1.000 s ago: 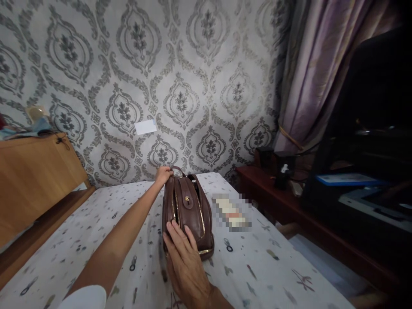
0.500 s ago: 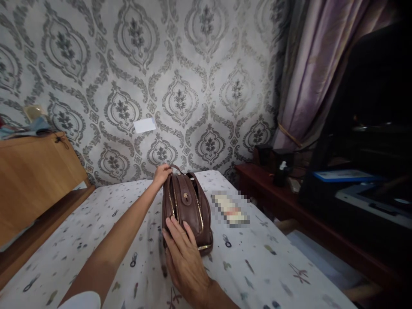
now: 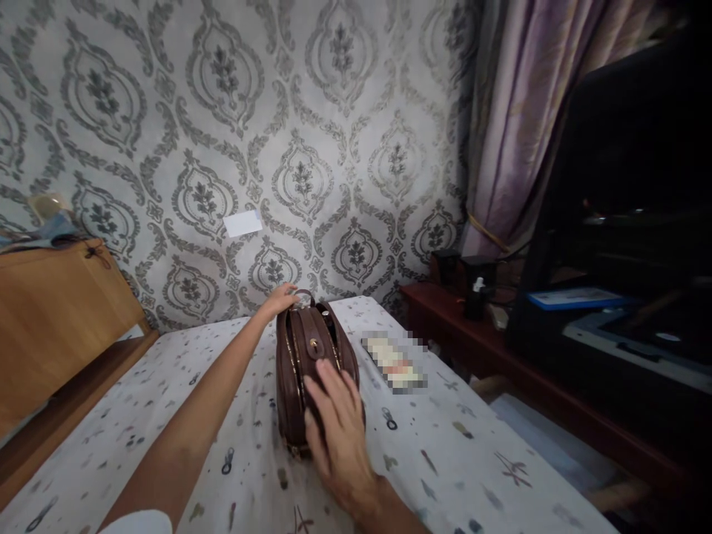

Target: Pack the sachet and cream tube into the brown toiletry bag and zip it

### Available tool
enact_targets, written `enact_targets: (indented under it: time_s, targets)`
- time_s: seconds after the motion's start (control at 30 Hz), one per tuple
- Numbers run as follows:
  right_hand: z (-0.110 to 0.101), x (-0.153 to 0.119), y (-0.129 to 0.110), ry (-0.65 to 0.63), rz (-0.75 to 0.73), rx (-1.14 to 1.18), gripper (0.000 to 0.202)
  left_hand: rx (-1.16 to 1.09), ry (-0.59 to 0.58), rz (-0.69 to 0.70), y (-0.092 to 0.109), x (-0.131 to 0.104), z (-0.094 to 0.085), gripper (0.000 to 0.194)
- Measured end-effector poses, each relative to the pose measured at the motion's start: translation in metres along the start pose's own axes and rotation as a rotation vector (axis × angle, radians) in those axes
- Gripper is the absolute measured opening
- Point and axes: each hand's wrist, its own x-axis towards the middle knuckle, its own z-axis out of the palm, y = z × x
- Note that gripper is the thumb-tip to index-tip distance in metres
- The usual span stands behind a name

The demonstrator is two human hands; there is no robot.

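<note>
A brown leather bag [image 3: 288,400] with gold zippers and a round gold clasp lies lengthwise on the patterned white sheet [image 3: 222,415]. Two of its zipped compartments gape open along the top; their contents are hidden. At the far end, my left hand [image 3: 282,298] has its fingers closed on the bag by the loop handle [image 3: 305,295]. My right hand [image 3: 342,437] is over the near end, fingers stretched and a little apart, holding nothing. Whether its fingertips touch the leather, I cannot tell.
Right of the bag lies a flat pixelated item [image 3: 394,363]. A wooden headboard [image 3: 61,311] borders the left side. On the right, a dark red desk [image 3: 423,297] holds a small bottle [image 3: 475,300] and a blue-edged item [image 3: 578,298]. Patterned wallpaper [image 3: 300,178] rises behind.
My right hand has moved from the bag's near left side up and right, over its top. The bag's near end has swung slightly, and the view has shifted a little.
</note>
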Motion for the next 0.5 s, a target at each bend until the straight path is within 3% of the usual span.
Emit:
enact_targets:
  time_s: [0.07, 0.2, 0.33, 0.5]
  targets:
    - [-0.001, 0.003, 0.012, 0.043, 0.148, -0.021, 0.059, 0.051, -0.057, 0.005, 0.007, 0.009, 0.0, 0.033]
    - [0.004, 0.003, 0.029, 0.052, 0.339, 0.001, 0.055, 0.135, -0.211, -0.012, 0.023, 0.027, 0.007, 0.012]
    - [0.008, 0.0, 0.033, 0.062, 0.348, 0.016, 0.054, 0.149, -0.311, -0.028, 0.031, 0.036, 0.02, 0.007]
    - [0.005, 0.001, 0.032, 0.034, 0.328, -0.017, 0.057, 0.109, -0.305, -0.031, 0.026, 0.038, 0.034, 0.012]
